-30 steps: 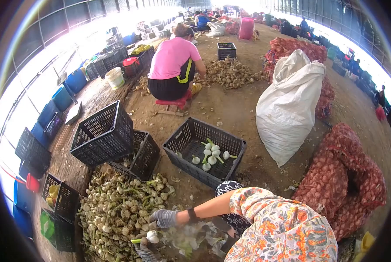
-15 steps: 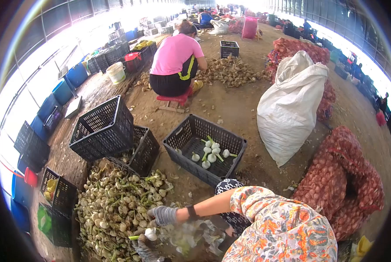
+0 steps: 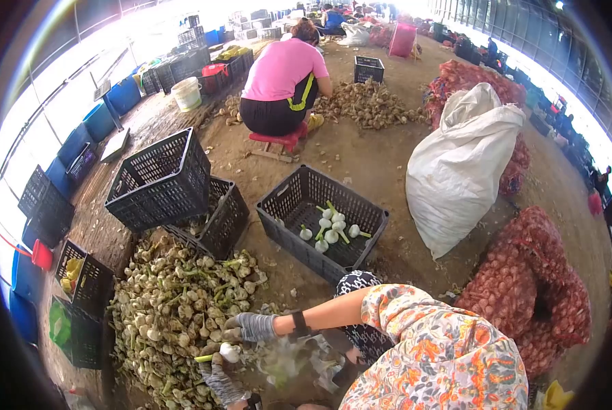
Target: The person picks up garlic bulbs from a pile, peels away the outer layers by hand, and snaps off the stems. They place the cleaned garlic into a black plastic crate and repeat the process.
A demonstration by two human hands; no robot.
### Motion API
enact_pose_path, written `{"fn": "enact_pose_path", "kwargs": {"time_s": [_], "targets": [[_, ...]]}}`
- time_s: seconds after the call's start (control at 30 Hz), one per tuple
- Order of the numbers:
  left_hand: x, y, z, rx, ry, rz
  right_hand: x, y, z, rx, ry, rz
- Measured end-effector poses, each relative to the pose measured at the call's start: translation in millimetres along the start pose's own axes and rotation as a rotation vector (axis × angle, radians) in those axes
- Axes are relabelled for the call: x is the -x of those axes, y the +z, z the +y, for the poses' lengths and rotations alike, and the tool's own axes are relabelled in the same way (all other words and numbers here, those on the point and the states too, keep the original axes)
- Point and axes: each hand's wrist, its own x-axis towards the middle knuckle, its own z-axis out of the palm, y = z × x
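A white garlic bulb (image 3: 230,352) with a green stem is in my left hand (image 3: 218,381), which wears a grey glove and closes around the stem. Just above it, my right hand (image 3: 253,327), also in a grey glove, has its fingers curled close to the bulb; anything inside them is hidden. Both hands are at the right edge of a large heap of untrimmed garlic (image 3: 176,311). Loose peelings (image 3: 285,362) lie beside my hands. Several cleaned white bulbs with stems (image 3: 333,224) sit in a black plastic crate (image 3: 306,251) ahead.
Two black crates (image 3: 159,179) are stacked askew behind the heap. A white sack (image 3: 456,178) and red net bags of garlic (image 3: 524,287) stand to the right. A person in a pink shirt (image 3: 285,72) sits on a low stool ahead, beside another garlic pile (image 3: 371,106).
The view has shifted slightly. My left hand still holds the bulb, and more of that hand and its wrist now shows. My right hand stays just above it.
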Motion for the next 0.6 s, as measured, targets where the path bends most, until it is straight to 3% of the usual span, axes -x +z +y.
{"fn": "enact_pose_path", "kwargs": {"time_s": [0.07, 0.27, 0.47, 0.5, 0.57, 0.6], "targets": [[0, 0, -1, -0.007, 0.029, -0.031, -4, 3, 5, 0.111, -0.129, -0.019], [13, 18, 14, -0.170, 0.070, -0.023, 1, 5, -4, 0.186, -0.039, -0.003], [11, 13, 8, -0.179, -0.008, -0.022, -10, 4, 18, -0.140, -0.035, -0.032], [10, 11, 4, -0.077, 0.035, -0.082, -13, 2, 25, -0.252, 0.070, -0.087], [10, 19, 17, -0.054, -0.085, -0.066, -2, -2, 15, 0.026, -0.287, 0.043], [10, 29, 22, 0.047, -0.017, -0.116, 12, -6, -8, 0.042, -0.148, 0.021]]}}
